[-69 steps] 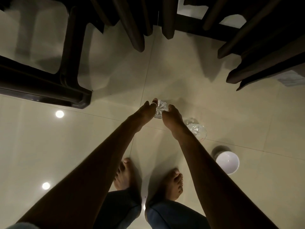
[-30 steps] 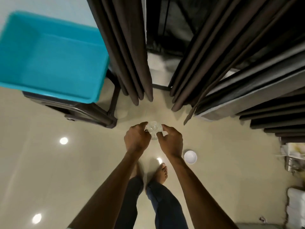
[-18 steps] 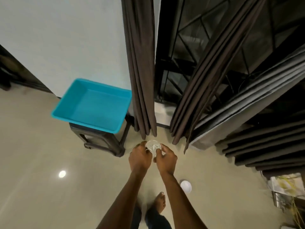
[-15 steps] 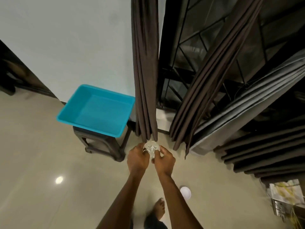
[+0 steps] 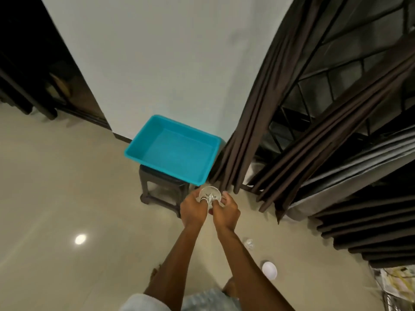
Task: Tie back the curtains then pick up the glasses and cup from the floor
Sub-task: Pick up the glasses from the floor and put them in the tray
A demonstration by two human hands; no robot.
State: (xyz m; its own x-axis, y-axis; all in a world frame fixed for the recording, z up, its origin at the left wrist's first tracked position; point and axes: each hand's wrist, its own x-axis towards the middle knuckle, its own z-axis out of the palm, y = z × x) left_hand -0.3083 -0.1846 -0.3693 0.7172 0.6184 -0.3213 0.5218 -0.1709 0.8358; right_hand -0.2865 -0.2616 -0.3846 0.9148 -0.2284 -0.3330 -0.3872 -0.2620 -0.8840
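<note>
Both hands, left hand [image 5: 192, 209] and right hand [image 5: 226, 212], clasp a clear glass [image 5: 210, 195] just short of the blue tub [image 5: 173, 151] | likely light, slick, breakable: best held round the bowl | second glass [image 5: 249, 244], white cup [image 5: 269, 270] on the floor [image 5: 67, 198].

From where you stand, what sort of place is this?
Most likely a room in a home. Long dark brown curtains hang beside a grilled window, the floor is glossy beige tile, and a turquoise plastic tub sits on a small dark stool by the wall.
</note>
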